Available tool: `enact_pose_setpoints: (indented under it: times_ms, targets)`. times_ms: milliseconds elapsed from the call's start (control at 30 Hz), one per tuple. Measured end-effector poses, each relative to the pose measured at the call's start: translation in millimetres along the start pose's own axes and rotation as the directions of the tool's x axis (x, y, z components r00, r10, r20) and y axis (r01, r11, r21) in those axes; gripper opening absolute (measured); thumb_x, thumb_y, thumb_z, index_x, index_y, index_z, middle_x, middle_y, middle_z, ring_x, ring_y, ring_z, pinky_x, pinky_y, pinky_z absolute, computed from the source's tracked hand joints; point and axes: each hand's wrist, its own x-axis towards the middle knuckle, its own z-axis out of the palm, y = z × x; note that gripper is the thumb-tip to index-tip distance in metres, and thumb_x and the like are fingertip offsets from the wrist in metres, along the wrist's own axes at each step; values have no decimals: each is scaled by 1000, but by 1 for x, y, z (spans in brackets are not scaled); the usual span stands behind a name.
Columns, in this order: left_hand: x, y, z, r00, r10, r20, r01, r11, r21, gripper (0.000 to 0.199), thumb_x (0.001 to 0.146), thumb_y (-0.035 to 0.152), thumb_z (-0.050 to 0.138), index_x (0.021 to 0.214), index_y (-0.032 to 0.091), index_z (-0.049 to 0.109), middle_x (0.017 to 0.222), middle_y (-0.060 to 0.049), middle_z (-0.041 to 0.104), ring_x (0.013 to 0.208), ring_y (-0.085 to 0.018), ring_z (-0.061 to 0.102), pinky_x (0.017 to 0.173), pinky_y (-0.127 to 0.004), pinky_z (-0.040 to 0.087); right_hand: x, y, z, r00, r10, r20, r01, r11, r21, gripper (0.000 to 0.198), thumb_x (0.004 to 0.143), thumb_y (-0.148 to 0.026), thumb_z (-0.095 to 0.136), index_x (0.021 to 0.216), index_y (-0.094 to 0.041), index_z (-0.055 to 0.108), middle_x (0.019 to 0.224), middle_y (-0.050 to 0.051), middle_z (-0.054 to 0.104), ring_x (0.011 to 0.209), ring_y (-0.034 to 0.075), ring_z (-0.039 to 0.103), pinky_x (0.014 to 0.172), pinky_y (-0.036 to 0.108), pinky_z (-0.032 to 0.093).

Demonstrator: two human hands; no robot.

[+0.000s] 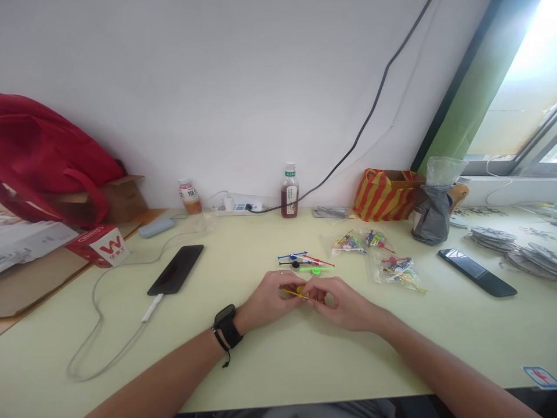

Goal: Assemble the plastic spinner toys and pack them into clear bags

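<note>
A small yellow arrow spinner [292,292] is pinched between both hands, low over the table. My left hand [268,297] is closed on its left side; a black watch circles that wrist. From the right, my right hand [342,302] grips the same piece with bent fingers that hide part of it. Just beyond the fingertips lie similar spinners: a blue one [292,256], a black one [295,265], a red one [319,260] and a bright green one [316,271]. A white one seems to lie partly covered among them.
Clear bags of coloured spinners [398,270] lie right of my hands. A phone [176,270] on a cable is at left, another dark phone [476,273] at right. Along the wall stand a dark drink bottle [289,194], a striped bag [374,197] and a power strip [239,210].
</note>
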Motion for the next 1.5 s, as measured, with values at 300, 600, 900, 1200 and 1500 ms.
enact_pose_setpoints:
  times_ms: [300,600,900,1200,1500]
  targets:
    - [0,-1,0,1000,21,-18,-20,1000,19,17,84,25,80,100,18,81,94,-6,75,84,-18,70,78,-27,58,1,7,2,999,28,22,-27,999,-17,13,94,-20,59,105,-24,65,73,-3,61,65,15,56,58,25,42]
    - [3,-3,1,992,41,-123,-40,999,12,26,90,32,76,112,20,79,102,-7,76,91,-20,71,83,-29,60,3,14,-3,988,-34,-152,11,989,-150,10,100,-28,57,95,-23,64,79,1,67,65,15,54,60,28,42]
    - [3,-4,1,982,80,-169,-81,997,-1,25,91,32,75,114,22,80,104,-8,76,95,-21,72,86,-32,61,0,17,-6,976,-87,-201,30,963,-268,11,101,-31,57,100,-23,65,78,1,67,62,15,52,59,28,41]
    - [4,-6,1,981,64,-184,-67,998,-7,16,87,31,79,100,21,83,98,-9,77,91,-21,72,84,-32,59,1,16,-7,977,-79,-196,34,974,-223,7,99,-27,58,99,-23,64,71,-2,59,60,14,47,56,26,39]
    - [2,-1,-4,996,-10,-85,2,995,-104,15,86,30,80,91,16,81,88,-7,75,79,-17,68,77,-30,57,1,13,-8,978,-69,-196,43,990,-134,11,97,-32,62,100,-22,64,74,-1,58,62,14,47,56,26,41]
